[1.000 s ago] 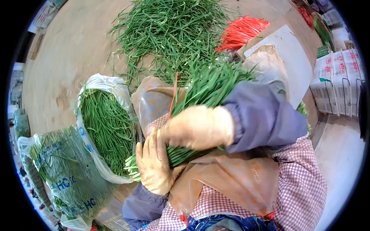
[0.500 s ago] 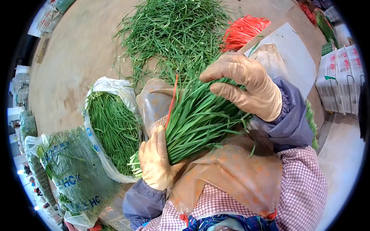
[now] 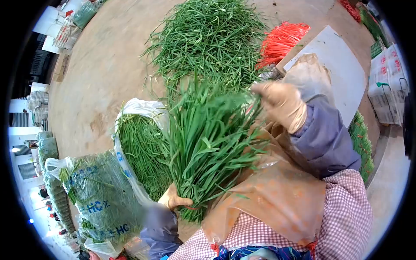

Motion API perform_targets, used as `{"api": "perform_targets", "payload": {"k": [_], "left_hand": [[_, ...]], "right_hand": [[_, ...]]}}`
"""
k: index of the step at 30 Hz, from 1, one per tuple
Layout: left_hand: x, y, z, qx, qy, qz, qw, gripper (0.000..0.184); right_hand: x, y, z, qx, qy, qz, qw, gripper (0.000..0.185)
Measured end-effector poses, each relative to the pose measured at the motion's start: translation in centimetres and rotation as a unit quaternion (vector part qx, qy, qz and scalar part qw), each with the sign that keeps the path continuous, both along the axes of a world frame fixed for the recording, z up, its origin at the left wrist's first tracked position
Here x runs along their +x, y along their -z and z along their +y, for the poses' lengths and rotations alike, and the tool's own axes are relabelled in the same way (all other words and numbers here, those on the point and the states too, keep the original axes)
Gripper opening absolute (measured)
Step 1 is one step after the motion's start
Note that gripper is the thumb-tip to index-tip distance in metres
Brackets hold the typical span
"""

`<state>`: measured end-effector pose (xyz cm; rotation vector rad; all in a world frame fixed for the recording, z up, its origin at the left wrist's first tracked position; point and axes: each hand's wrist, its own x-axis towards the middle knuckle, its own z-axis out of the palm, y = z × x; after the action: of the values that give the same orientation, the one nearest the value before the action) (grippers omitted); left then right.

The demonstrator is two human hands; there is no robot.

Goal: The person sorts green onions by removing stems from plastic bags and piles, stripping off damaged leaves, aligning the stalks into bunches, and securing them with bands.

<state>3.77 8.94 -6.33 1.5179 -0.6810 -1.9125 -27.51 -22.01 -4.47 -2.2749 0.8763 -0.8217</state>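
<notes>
My left hand (image 3: pixel 175 199), in a pale glove, is closed around the lower end of a bunch of garlic chives (image 3: pixel 212 143). The leaves fan upward and to the right over my lap. A thin red tie (image 3: pixel 189 207) shows by my left thumb. My right hand (image 3: pixel 284 106), also gloved, is beside the upper right leaf tips. Its fingers look curled together but blurred, and what they hold, if anything, cannot be made out. A brownish translucent apron (image 3: pixel 268 199) covers my lap below the bunch.
Loose green leaves (image 3: pixel 208 39) lie heaped on the floor ahead, with red strips (image 3: pixel 284 41) to their right. An open bag of chives (image 3: pixel 145 151) and a filled plastic bag (image 3: pixel 102 199) stand at my left. A white board (image 3: pixel 342 65) and white crates (image 3: pixel 388 82) are at right.
The bunch has swung more upright, its leaves spreading and its base lower. My right hand has drawn back slightly from above the leaves, its fingers more curled. The view has shifted.
</notes>
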Motion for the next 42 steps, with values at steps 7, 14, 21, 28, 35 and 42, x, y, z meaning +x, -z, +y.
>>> {"api": "perform_targets", "payload": {"k": [7,14,21,28,35,42], "left_hand": [[1.2,4.5,2.3,-0.065,-0.022,0.047,0.997,0.112],[0.7,3.4,1.6,-0.058,0.004,0.022,0.998,0.106],[-0.7,1.6,1.1,-0.109,-0.009,-0.037,0.993,0.107],[-2.5,-2.0,0.0,-0.132,-0.084,-0.084,0.984,0.102],[-0.3,-4.7,-4.9,-0.295,0.037,-0.636,0.712,0.106],[-5.1,-5.6,-6.1,-0.263,0.145,-0.675,0.674,0.125]], "right_hand": [[2.4,-6.7,2.0,0.059,-0.039,-0.172,0.983,0.015],[6.7,-8.3,3.4,0.184,-0.191,-0.125,0.956,0.029],[12.2,-2.1,2.5,-0.124,-0.179,0.095,0.971,0.008],[7.1,-3.5,-0.7,0.067,-0.152,-0.051,0.985,0.040],[8.0,5.5,-1.6,0.112,-0.177,0.212,0.955,0.049],[5.4,6.5,-6.0,0.182,-0.048,0.101,0.977,0.023]]}}
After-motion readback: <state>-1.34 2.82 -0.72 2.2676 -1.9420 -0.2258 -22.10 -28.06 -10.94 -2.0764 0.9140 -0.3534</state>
